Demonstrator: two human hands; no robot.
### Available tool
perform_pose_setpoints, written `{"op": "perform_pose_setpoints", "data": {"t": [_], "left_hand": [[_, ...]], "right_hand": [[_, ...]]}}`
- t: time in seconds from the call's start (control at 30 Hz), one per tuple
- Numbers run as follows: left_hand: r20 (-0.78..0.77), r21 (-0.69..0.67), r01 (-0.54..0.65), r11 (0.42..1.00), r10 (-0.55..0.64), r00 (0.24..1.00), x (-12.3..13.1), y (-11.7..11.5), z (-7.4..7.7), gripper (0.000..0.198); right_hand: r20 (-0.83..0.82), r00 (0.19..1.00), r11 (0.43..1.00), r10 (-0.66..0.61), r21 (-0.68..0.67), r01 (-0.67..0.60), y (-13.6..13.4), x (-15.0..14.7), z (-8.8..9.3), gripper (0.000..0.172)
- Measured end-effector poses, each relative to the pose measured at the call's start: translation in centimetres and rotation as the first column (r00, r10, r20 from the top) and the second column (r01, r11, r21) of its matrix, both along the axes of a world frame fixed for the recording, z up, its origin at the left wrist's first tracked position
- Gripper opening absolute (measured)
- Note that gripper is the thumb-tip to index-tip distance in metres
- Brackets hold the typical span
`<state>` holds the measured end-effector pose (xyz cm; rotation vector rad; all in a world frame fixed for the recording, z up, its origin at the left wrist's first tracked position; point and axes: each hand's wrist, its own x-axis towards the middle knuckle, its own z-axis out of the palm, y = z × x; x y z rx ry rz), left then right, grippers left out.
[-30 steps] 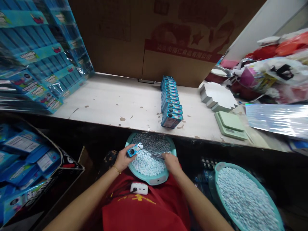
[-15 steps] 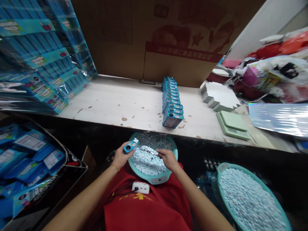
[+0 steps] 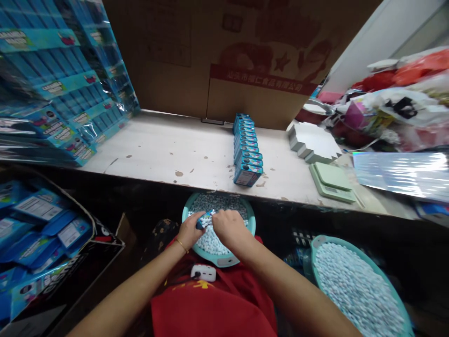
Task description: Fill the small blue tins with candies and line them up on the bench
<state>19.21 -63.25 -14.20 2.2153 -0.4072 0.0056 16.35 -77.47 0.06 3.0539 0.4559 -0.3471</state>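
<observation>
Head view, left hand: we see our left hand curled around a small blue box, gripping it at its near-left end; the box sits over the near-left part of the teal basin in our lap
Head view, box axis: the box's long axis runs from near-left to far-right, tilted up a little toward the right; its far-right end points straight at our right hand; whether that end is open we cannot tell, since the fingers cover it
Head view, right hand: our right hand is pressed together at the fingertips against the box's far-right end, touching it; what it pinches, if anything, is hidden
Head view, nearer hand: both hands meet on the box; the left one carries it, the right one only touches its end
Head view, basin contents: pale blue candies fill the basin under both hands
Head view, table: a row of blue boxes stands in a line from the table's near edge toward its far edge, well apart from the hands; a green scale lies near the table's near right edge
Head view, right side: a second basin of candies sits below the table, well apart from our right hand
</observation>
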Motion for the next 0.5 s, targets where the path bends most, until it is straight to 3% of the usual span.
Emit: {"op": "perform_pose_setpoints", "data": {"t": [0.13, 0.23, 0.37, 0.5], "left_hand": [[-0.007, -0.086, 0.004, 0.996, -0.005, 1.000, 0.3, 0.7, -0.6, 0.042], [-0.044, -0.187, 0.021, 0.982, -0.030, 0.999, 0.5, 1.5, -1.1, 0.042], [-0.075, -0.278, 0.015, 0.960, -0.038, 0.996, 0.3, 2.1, -1.4, 0.044], [-0.089, -0.318, 0.003, 0.948, -0.033, 0.996, 0.0, 2.5, -1.0, 0.044]], "right_hand": [[0.016, 1.000, 1.000, -0.018, -0.013, 0.018, -2.1, -0.5, 0.8, 0.027], [-0.036, 0.995, 0.995, -0.095, 0.012, 0.095, -5.9, -0.7, -0.8, 0.030], [-0.130, 0.954, 0.961, -0.270, 0.026, 0.276, -9.4, -0.7, -7.0, 0.035], [-0.193, 0.919, 0.914, -0.343, 0.158, 0.374, -7.1, -0.3, -13.7, 0.035]]}}
